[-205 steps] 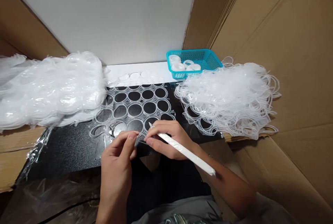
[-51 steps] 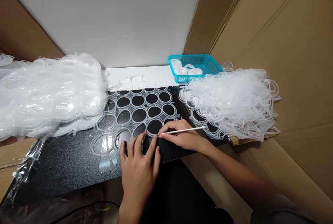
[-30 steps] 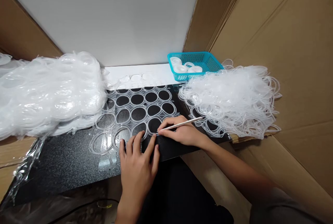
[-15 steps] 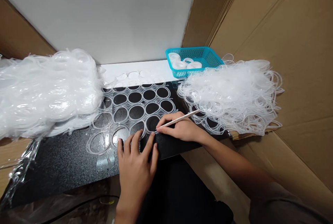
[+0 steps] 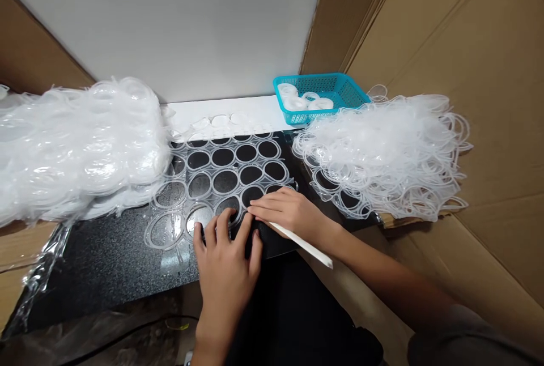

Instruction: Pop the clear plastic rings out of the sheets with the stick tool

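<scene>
A clear rubbery sheet of joined rings (image 5: pixel 225 181) lies flat on the black speckled board. My left hand (image 5: pixel 227 264) is open, its spread fingertips resting on the sheet's near edge. Close beside it, my right hand (image 5: pixel 295 213) is closed on a thin white stick (image 5: pixel 306 246), which slants down to the right from under the palm. The right fingertips touch the sheet's near right corner next to my left index finger. What the stick's hidden end touches cannot be made out.
Glossy stacked ring sheets (image 5: pixel 80 150) rise at the left. A tangled heap of translucent rings (image 5: pixel 386 156) is at the right. Behind it stands a turquoise basket (image 5: pixel 352 97) holding several white ring bundles. Cardboard (image 5: pixel 476 71) walls the right side; the black board (image 5: pixel 106 264) ends near my lap.
My right hand has turned palm-down over the sheet's corner. The stick has swung from pointing up and right to pointing down and right. My left hand stays nearly in place.
</scene>
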A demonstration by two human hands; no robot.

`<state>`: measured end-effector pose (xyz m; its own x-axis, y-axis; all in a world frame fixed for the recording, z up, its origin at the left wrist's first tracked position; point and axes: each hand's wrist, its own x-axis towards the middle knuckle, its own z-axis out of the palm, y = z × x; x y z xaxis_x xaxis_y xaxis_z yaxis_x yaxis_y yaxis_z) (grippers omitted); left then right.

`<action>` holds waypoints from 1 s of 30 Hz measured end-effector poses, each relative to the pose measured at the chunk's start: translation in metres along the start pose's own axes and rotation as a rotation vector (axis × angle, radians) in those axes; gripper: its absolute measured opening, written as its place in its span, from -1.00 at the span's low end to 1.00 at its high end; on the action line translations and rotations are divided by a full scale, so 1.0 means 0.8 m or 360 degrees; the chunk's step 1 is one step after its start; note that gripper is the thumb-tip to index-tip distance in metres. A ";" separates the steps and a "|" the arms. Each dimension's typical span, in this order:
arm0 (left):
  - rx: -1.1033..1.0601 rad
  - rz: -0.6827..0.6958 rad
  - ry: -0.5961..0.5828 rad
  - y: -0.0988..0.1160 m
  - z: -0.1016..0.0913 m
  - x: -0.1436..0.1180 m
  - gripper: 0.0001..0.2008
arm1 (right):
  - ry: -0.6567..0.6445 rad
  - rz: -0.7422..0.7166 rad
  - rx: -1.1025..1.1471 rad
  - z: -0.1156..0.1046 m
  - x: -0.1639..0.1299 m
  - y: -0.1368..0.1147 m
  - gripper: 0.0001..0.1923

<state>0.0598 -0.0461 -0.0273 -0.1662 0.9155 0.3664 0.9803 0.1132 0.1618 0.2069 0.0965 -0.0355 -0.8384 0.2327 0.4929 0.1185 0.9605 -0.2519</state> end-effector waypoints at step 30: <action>-0.0748 0.0001 -0.0169 -0.038 -0.031 -0.028 -0.66 | -0.0114 0.0624 0.0621 -0.070 0.130 0.083 -0.65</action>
<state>0.0308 -0.0793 -0.0177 -0.1299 0.9526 0.2750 0.8218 -0.0518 0.5675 0.1571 0.1929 0.0458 -0.8069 0.5373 0.2453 0.2347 0.6728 -0.7016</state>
